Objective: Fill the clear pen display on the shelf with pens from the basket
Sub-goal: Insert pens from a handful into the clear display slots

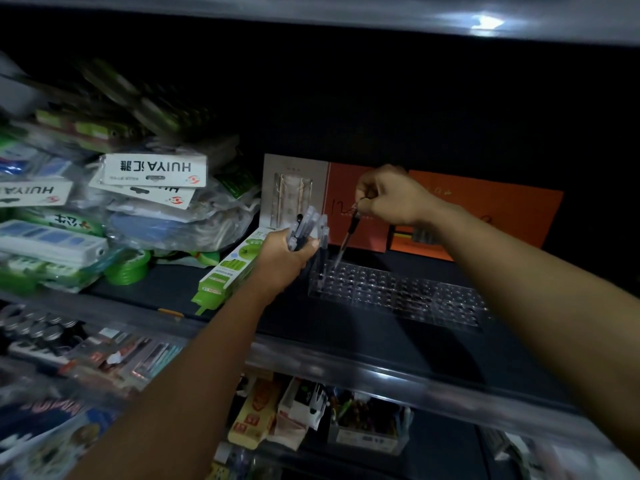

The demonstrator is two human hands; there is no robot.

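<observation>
The clear pen display [408, 292], a low acrylic block with rows of round holes, lies on the dark shelf. One or two pens [322, 247] stand in holes at its far left corner. My left hand [289, 259] grips a bundle of several clear pens [303, 225] just left of the display. My right hand [389, 197] pinches the top of a single dark pen [348, 237], which points tip down over the display's back left holes. The basket is not in view.
Orange and grey boxes [485, 209] lean against the shelf back behind the display. A green pack [230, 271] lies beside my left hand, with a heap of bagged stationery [104, 209] farther left. A clear shelf lip [346, 365] runs in front; lower shelves hold more goods.
</observation>
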